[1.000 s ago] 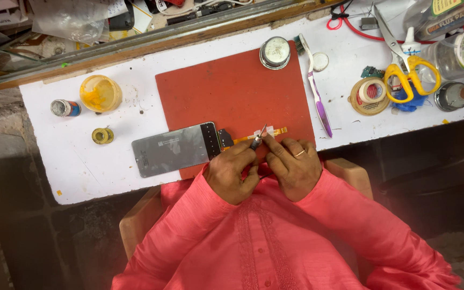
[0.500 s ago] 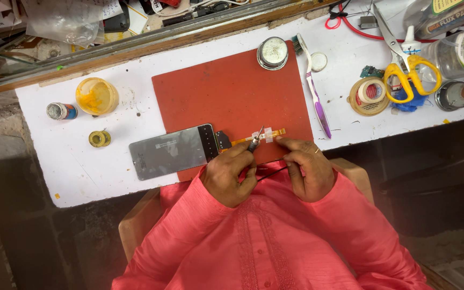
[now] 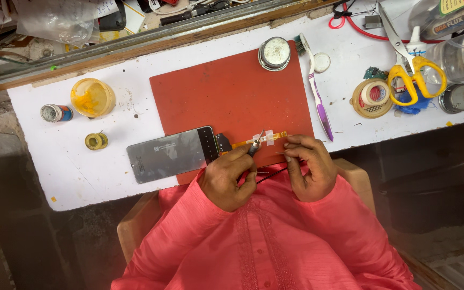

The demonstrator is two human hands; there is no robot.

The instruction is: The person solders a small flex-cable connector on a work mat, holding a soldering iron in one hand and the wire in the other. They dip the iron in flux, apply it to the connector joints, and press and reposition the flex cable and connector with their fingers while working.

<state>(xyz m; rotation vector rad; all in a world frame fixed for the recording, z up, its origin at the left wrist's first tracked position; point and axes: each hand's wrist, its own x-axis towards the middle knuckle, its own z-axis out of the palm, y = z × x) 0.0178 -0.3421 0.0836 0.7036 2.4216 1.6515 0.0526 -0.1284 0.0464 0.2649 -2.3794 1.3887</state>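
A grey phone display panel lies across the left edge of a red mat. Its orange flex cable runs right along the mat, fixed with a strip of white tape. My left hand grips a thin pen-like tool with a black cord, its tip on the cable beside the tape. My right hand rests at the mat's near edge, fingertips pressing on the cable's right end.
On the white table: a yellow paste jar, a small tin, a solder spool, a round metal tin, a purple toothbrush, a tape roll, yellow-handled scissors, bottles at far right.
My right hand has drawn away from the left and shifted right to the cable's end. The left hand stays on the tool at the tape.
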